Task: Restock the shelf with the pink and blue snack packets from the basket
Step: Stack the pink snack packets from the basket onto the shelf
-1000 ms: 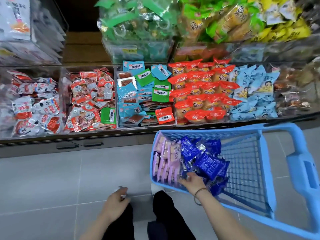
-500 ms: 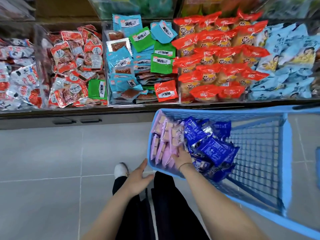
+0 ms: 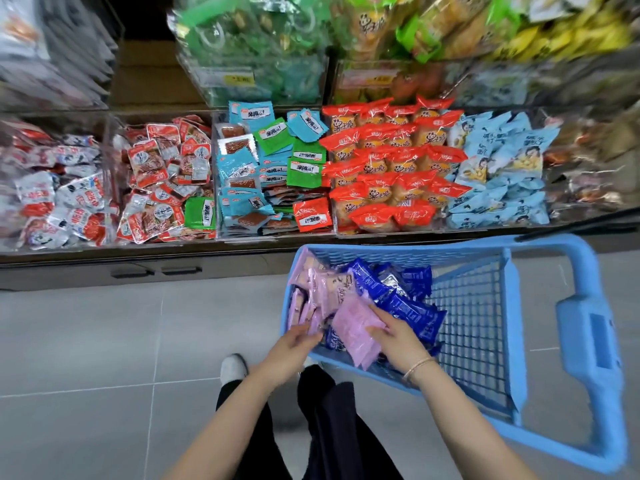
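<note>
The pink packets (image 3: pixel 353 327) lie in the left half of the basket (image 3: pixel 408 249). A fanned bundle of them is pinched at its near edge between the thumb and fingers of the right hand (image 3: pixel 398 337). The left hand (image 3: pixel 294 344) is reached over the basket's near-left rim, its fingers extended onto the loose pink ones and clamped on nothing that can be seen. The blue packets (image 3: pixel 401 303) are heaped against the bundle, toward the basket's middle. Because the glossy bundle is held by one edge only, it could well be fanned apart as it is lifted, and packets could be dropped back into the basket or onto the floor (image 3: pixel 104 341) on its near side. A blue packet lying over the bundle might also be dragged up and spilled. On the shelf (image 3: pixel 86 259) beyond the basket, no compartment of matching packets can be picked out, so a misplacement into a neighbouring bin is judged possible. Counted: one basket; two hands, both at it; several pink packets in the bundle, with more standing along the basket's left wall — an exact number cannot be given; at least six blue packets; and six compartments in the row just beyond the basket — the rightmost blurred.
</note>
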Demonstrator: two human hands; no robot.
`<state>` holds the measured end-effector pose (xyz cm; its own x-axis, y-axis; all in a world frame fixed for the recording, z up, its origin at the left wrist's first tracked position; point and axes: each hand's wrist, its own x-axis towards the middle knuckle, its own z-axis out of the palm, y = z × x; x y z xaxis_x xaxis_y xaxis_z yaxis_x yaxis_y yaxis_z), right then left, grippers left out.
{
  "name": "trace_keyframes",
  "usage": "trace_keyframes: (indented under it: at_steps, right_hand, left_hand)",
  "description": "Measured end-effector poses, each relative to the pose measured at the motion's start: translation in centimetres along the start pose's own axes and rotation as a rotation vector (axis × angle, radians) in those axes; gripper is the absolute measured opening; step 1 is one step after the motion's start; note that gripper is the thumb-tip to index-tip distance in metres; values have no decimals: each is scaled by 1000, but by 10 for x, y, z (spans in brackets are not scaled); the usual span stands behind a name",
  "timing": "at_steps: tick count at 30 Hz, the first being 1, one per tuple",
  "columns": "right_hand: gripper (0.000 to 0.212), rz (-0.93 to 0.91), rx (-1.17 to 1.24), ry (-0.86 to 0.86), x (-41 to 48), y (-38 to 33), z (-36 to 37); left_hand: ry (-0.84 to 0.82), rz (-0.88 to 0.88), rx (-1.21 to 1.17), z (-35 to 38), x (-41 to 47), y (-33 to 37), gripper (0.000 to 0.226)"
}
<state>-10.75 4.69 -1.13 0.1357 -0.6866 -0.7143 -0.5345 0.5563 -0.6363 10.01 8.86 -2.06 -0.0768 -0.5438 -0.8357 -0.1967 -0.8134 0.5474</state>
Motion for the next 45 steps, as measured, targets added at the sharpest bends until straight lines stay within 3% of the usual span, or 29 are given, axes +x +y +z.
trace_keyframes:
  at_steps: [3,6,9,12,15,20,23,26,30,34,37,40,42,45]
  right_hand:
    - [64,-230,-42,-50,-31,-33,12]
    - [68,-386,110,-201,-43,-49,26]
    - [53,-382,301,-133,-41,-54,23]
    - [55,-419,237,63,-36,-57,24]
    - [60,-397,205,154,-30,-59,28]
    - [92,-271,222,-61,-24,-60,19]
    - [84,-261,220,-236,-22,-67,17]
    - [78,-236,284,-254,-18,-71,21]
    - [76,-250,300,-247,-9,-67,29]
    - [76,-214,297,-231,3,-53,43]
    - [56,-119,358,-275,19,-36,51]
    - [24,120,579,-123,48,-10,52]
    - [6,218,473,37,72,16,46]
    - [24,330,155,94,101,52,44]
  left_hand:
    - [-170,-72,-343,16,-12,30,45]
    - [-227,-27,-543,11,-19,42,45]
    - [-302,72,-696,-8,-28,39,42]
    - [-386,118,-772,-15,-36,34,46]
    - [-433,154,-805,-13,-44,33,54]
    - [-438,194,-784,-18,-58,31,66]
    - [-373,192,-656,-21,-64,31,72]
    - [-285,196,-516,-21,-68,34,78]
    - [-172,226,-443,-23,-64,32,54]
    - [72,163,-233,-28,-55,27,55]
    - [94,135,-253,-36,-50,12,44]
    - [176,97,-393,-49,-49,-11,50]
    - [264,79,-463,-58,-48,-24,69]
    - [371,37,-556,-69,-45,-44,70]
